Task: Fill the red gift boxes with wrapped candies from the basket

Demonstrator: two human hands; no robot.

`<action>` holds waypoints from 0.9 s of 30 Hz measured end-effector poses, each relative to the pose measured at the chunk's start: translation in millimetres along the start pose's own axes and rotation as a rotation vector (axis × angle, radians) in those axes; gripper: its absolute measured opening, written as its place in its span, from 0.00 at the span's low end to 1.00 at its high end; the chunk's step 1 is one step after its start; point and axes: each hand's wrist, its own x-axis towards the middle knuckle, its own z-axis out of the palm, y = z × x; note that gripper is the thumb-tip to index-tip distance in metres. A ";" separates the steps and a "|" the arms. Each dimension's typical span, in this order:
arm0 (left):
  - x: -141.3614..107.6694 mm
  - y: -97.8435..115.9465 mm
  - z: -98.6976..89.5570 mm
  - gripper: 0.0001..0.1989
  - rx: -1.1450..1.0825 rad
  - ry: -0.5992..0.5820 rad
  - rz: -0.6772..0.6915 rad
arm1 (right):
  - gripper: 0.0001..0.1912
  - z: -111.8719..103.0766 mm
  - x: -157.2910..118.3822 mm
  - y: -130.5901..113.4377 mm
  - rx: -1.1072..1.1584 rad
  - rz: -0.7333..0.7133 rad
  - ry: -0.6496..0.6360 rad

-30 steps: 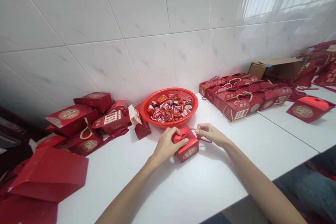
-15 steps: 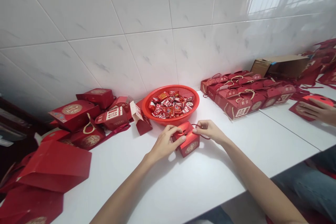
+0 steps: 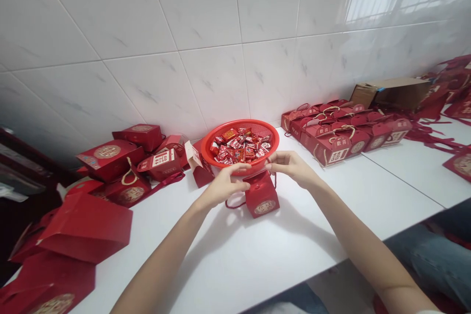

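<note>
In front of the basket, a small red gift box (image 3: 262, 201) with a gold round emblem stands upright on the white table. A dark red cord (image 3: 235, 206) loops out at the box's left side and also shows at its right. My right hand (image 3: 292, 167) pinches the cord above the box's right top edge. My left hand (image 3: 227, 185) is at the box's upper left, thumb and fingers apart; its thumb tip is close to the box top. Just behind sits a red plastic basket (image 3: 208, 132) filled with wrapped sweets (image 3: 239, 146).
Red boxes (image 3: 106, 157) lie piled on the left, with larger red boxes (image 3: 88, 225) nearer me. Rows of closed red boxes (image 3: 338, 137) stand at the right by the tiled wall. Behind them is a cardboard box (image 3: 393, 91). A person's jeans (image 3: 423, 260) show at lower right.
My right hand has drawn the cord up from the box top. My left hand has lifted off the box and opened. The co-worker's hand at right has left the view.
</note>
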 end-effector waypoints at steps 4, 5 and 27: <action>-5.6 32.7 -14.5 0.23 -0.272 -0.048 0.008 | 0.19 -0.2 5.4 -8.8 -0.060 -0.023 0.020; -7.3 42.1 -15.6 0.22 -0.311 -0.063 0.030 | 0.19 0.5 5.9 -11.9 -0.067 -0.032 0.013; -5.8 39.5 44.3 0.45 0.475 0.363 0.275 | 0.10 29.5 2.4 -32.8 0.029 -0.192 0.258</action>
